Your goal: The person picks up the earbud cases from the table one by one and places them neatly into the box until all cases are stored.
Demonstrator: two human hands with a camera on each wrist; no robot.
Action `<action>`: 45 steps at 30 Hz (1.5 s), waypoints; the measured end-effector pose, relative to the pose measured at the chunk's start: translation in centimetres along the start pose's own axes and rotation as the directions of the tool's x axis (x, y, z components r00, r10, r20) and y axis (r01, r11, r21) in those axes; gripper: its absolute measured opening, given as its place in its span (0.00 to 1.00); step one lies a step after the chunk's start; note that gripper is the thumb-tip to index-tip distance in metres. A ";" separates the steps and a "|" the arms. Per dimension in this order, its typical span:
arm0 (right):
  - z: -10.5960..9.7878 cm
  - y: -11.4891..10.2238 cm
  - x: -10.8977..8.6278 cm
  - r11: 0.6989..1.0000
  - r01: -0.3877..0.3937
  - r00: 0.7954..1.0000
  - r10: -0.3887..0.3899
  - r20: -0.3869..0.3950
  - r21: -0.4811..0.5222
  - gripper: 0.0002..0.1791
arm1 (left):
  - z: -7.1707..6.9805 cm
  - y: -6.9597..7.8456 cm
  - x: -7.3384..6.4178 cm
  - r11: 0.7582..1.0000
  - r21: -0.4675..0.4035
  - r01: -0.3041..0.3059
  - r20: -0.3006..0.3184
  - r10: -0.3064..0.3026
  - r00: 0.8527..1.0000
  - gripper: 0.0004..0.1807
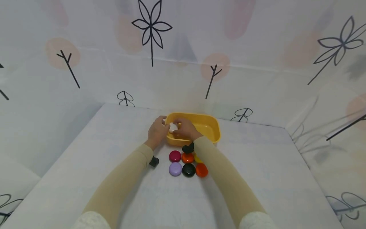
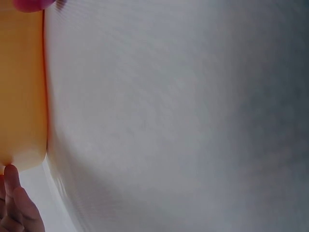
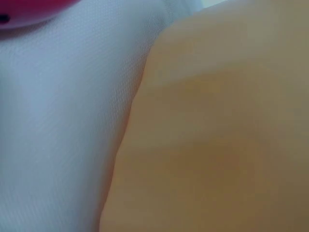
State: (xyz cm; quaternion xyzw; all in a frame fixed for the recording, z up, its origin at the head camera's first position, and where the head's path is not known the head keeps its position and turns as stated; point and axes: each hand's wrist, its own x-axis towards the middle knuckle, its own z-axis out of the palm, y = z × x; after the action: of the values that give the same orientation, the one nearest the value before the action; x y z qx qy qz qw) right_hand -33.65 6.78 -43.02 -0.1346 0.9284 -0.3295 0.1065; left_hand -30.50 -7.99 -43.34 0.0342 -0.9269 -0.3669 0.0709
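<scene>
A yellow plastic tray (image 1: pixel 210 128) with rounded corners stands at the back of the table. My left hand (image 1: pixel 158 129) holds its left end, thumb by the rim; in the left wrist view a fingertip touches the tray's outer corner. Inside that same end, my right hand (image 1: pixel 186 128) pinches a round white disc (image 1: pixel 172 128). Whether the disc touches the tray floor is hidden. In front of the tray lie smooth round discs in two rows: crimson (image 1: pixel 175 156), orange (image 1: pixel 187 158) and partly covered yellow (image 1: pixel 198 159) behind; lilac (image 1: pixel 175 169), black (image 1: pixel 188 170) and orange-red (image 1: pixel 201 170) nearer.
A white cloth covers the table (image 1: pixel 257 178). Patterned fabric (image 1: pixel 183 82) hangs close behind the tray and along both sides. My right forearm (image 1: pixel 223 168) passes over the right edge of the disc group. Small dark devices sit at both wrists.
</scene>
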 end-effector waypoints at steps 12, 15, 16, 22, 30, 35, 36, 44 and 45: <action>-0.2 -0.1 0.3 0.999 0.035 0.999 -0.035 0.020 -0.018 0.30 | 0.0 0.0 0.2 1.000 0.001 -0.001 -0.009 0.001 1.000 0.25; -0.4 -0.1 0.2 0.998 0.026 0.999 -0.026 0.019 -0.048 0.30 | 0.0 0.0 0.2 1.000 0.005 -0.004 -0.008 0.004 1.000 0.26; -0.5 -0.1 0.1 0.998 0.025 1.000 -0.024 0.014 -0.054 0.30 | 0.0 0.1 0.2 1.000 0.006 -0.005 -0.008 0.006 1.000 0.26; -0.8 0.4 0.3 0.997 0.030 0.999 -0.032 -0.031 -0.068 0.27 | -0.1 0.3 0.2 1.000 0.003 -0.001 -0.017 0.001 1.000 0.25; -1.6 1.2 -0.1 0.992 0.091 0.996 -0.091 0.007 -0.084 0.24 | -0.1 0.1 0.0 1.000 -0.003 0.004 0.001 -0.004 1.000 0.25; -2.2 1.4 -1.0 0.992 0.105 0.994 -0.104 0.015 -0.069 0.24 | 0.0 0.0 0.0 1.000 -0.009 0.011 0.003 -0.011 1.000 0.25; -2.4 1.4 -1.2 0.993 0.104 0.995 -0.103 0.011 -0.059 0.24 | 0.0 0.0 0.0 1.000 -0.009 0.012 0.002 -0.012 1.000 0.25; -3.4 1.6 -2.7 0.989 0.139 0.988 -0.141 -0.056 -0.042 0.25 | 0.2 0.1 0.0 1.000 -0.002 0.019 -0.002 -0.019 1.000 0.25; -3.5 1.6 -2.8 0.989 0.145 0.987 -0.147 -0.065 -0.040 0.25 | 0.2 0.1 -0.1 1.000 0.002 0.020 -0.004 -0.020 1.000 0.25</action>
State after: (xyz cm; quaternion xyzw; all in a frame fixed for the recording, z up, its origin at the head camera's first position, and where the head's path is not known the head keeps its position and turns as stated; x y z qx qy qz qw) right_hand -32.30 10.94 -41.06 -0.1927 0.9249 -0.3243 0.0481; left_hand -30.47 -7.76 -43.37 0.0443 -0.9267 -0.3667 0.0690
